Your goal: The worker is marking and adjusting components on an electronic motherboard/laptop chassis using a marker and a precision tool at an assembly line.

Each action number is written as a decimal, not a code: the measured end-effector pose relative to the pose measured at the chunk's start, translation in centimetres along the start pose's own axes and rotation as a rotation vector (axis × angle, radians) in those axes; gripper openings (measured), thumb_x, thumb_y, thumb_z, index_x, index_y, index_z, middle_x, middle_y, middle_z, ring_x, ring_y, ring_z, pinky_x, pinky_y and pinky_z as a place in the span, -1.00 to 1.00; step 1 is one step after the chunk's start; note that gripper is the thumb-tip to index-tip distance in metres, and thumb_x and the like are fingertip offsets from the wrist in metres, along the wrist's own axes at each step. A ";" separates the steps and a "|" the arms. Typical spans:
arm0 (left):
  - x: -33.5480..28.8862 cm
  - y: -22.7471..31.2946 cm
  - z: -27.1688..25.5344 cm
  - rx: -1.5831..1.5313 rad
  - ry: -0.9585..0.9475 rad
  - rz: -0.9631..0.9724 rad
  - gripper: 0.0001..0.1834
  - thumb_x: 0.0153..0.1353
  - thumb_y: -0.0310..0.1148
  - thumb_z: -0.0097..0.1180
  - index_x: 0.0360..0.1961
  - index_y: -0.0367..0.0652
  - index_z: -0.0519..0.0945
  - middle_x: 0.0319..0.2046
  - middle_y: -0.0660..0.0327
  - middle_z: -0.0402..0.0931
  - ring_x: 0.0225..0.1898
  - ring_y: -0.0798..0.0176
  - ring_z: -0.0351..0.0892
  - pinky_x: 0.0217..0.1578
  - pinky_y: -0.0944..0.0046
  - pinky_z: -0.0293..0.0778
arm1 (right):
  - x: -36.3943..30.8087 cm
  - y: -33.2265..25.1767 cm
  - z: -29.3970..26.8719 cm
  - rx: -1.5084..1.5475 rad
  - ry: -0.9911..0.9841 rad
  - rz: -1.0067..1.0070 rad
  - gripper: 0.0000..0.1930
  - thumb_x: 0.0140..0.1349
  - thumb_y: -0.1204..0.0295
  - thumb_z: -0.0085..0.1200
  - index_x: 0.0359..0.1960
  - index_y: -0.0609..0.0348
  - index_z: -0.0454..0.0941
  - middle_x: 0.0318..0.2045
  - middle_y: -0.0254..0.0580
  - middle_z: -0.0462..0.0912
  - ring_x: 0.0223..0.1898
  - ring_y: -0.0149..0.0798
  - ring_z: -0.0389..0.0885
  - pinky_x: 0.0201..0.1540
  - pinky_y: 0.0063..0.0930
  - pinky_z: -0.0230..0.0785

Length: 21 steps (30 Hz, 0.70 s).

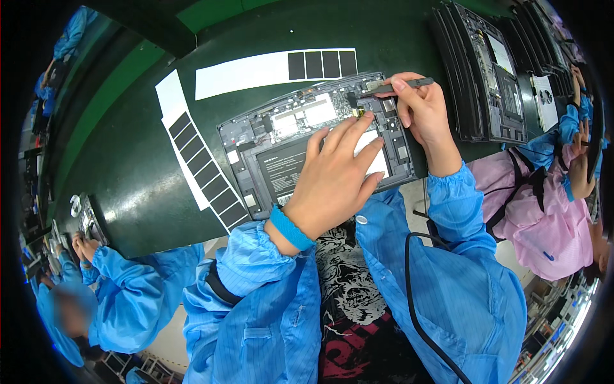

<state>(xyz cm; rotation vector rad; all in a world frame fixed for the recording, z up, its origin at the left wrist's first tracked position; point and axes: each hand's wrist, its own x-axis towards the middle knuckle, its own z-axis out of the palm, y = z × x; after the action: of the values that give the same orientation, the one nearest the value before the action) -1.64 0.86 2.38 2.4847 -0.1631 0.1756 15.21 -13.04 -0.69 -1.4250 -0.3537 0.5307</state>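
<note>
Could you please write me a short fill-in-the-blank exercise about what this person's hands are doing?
1. The left hand lies flat on the opened ____.
2. The right hand holds a slim grey ____ over the laptop.
3. The paper strips on the table carry ____ rectangular pads.

Missing words: laptop; tool; black

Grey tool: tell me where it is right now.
In the head view, the grey tool is in the right hand, above the top right edge of the opened device, just right of the left hand resting on the device.
</note>
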 end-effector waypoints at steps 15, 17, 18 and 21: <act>0.0 0.1 0.0 0.001 -0.009 -0.004 -0.52 0.15 -0.23 0.21 0.10 -0.12 0.52 0.31 0.04 0.22 0.33 -0.03 0.19 0.27 -0.14 0.09 | 0.1 0.2 -0.3 -0.039 -0.004 0.009 -0.78 0.28 0.45 0.14 -0.21 0.44 0.57 -0.45 -0.02 0.70 -0.75 -0.58 0.34 -0.70 -0.70 0.14; 0.0 0.1 0.0 0.006 -0.010 0.000 -0.52 0.15 -0.23 0.21 0.10 -0.13 0.52 0.31 0.04 0.22 0.33 -0.03 0.19 0.27 -0.14 0.09 | 0.1 0.2 -0.2 -0.046 0.011 0.005 -0.78 0.28 0.46 0.15 -0.20 0.44 0.56 -0.46 -0.04 0.69 -0.75 -0.57 0.36 -0.70 -0.70 0.15; 0.0 0.1 -0.1 0.004 -0.012 -0.003 -0.52 0.15 -0.23 0.21 0.10 -0.12 0.52 0.31 0.04 0.22 0.33 -0.03 0.19 0.27 -0.15 0.09 | 0.1 0.1 -0.2 -0.045 0.011 0.003 -0.78 0.28 0.46 0.15 -0.20 0.44 0.56 -0.46 -0.04 0.69 -0.75 -0.57 0.36 -0.70 -0.70 0.15; 0.0 0.2 -0.2 0.015 -0.011 -0.002 -0.52 0.15 -0.23 0.22 0.10 -0.14 0.52 0.30 0.04 0.23 0.32 -0.03 0.19 0.26 -0.13 0.10 | 0.0 0.1 -0.2 -0.055 0.000 0.000 -0.78 0.27 0.46 0.15 -0.20 0.44 0.56 -0.46 -0.05 0.69 -0.74 -0.57 0.37 -0.69 -0.70 0.16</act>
<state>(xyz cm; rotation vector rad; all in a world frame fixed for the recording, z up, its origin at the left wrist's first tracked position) -1.71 0.78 2.64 2.5006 -0.1649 0.1636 15.34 -13.17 -0.80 -1.4783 -0.3708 0.5242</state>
